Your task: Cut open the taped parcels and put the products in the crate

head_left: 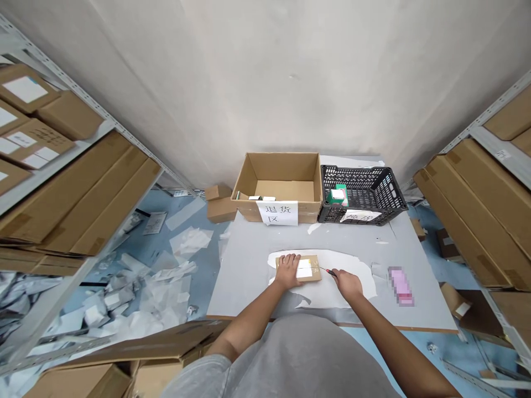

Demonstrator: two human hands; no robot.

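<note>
**Inventory, my remote view, head cam.**

**Item 1:** kraft parcel, small, flat, white label on top. Sits on white sheet, approx. mid-counter, toward near edge.

**Item 2:** L hand, palm down on parcel's left end. Fingers open, extended, pressing on parcel, not wrapped around it. Parcel lies directly under them and runs right from there.

**Item 3:** R hand, just right of parcel, fingers closed on red-handled pointed tool. Thin tip reaches parcel's right edge; exact contact too fine for me to tell.

**Risks, my est.:** tip could skid across kraft toward L fingers if parcel shifts. Smooth sheet under parcel may allow that if L pressure eases. Tip could also snag or tear label.

**Nearby:** grey counter. Far side: open carton w/ paper sign, black plastic crate w/ green-and-white item. Right: pink object, pixelated, can't ID. Both sides: metal shelves of cartons. Floor left, littered w/ paper scraps.
</note>
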